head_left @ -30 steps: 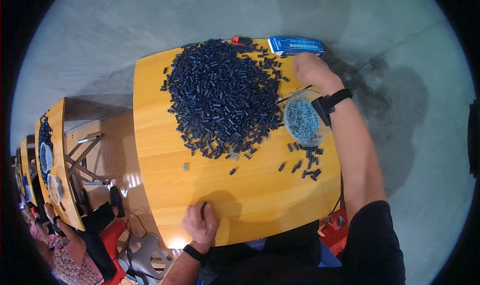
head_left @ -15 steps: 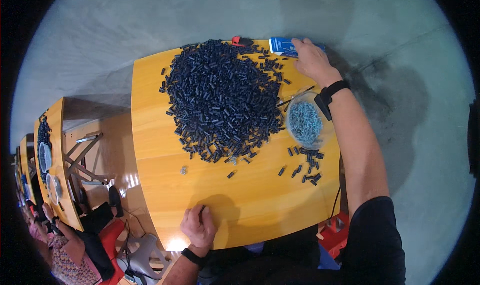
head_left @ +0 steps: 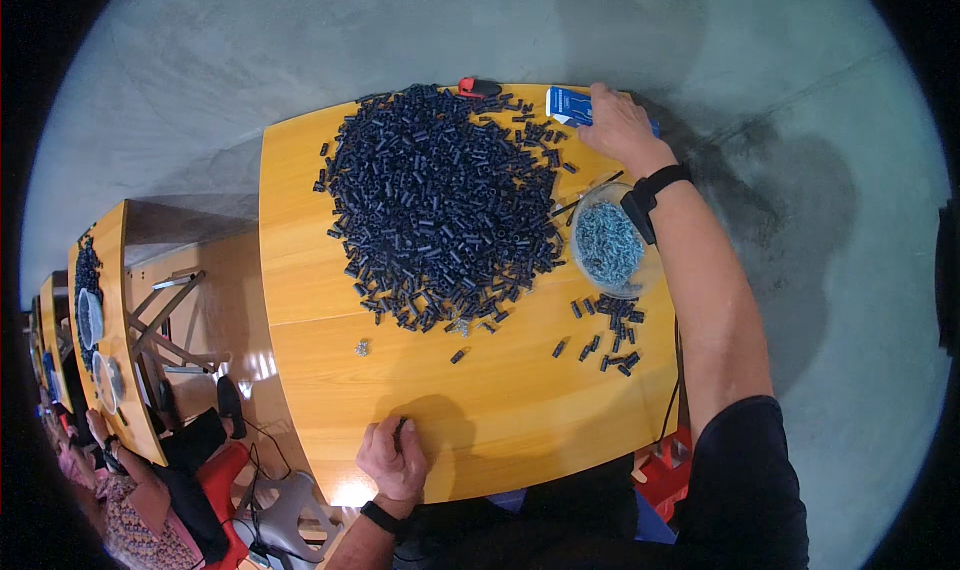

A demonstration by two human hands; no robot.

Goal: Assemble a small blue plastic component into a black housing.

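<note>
My right hand reaches to the far right corner of the table and grips a small blue and white box, its fingers over the top. Near the front edge, my left hand is closed on a small black tube piece, mostly hidden by the fingers. Between the hands lies a large heap of short black tube pieces. Under my right wrist stands a clear round bowl full of small silvery-blue metal parts, probably screws.
A red and black tool lies at the far edge. A thin black rod rests beside the bowl. Loose black pieces lie below it, and a little cluster of metal bits at left. Another person sits at a neighbouring table.
The blue box has turned and tilted a little under my right hand, which has shifted slightly nearer. My left hand stays closed in about the same place.
</note>
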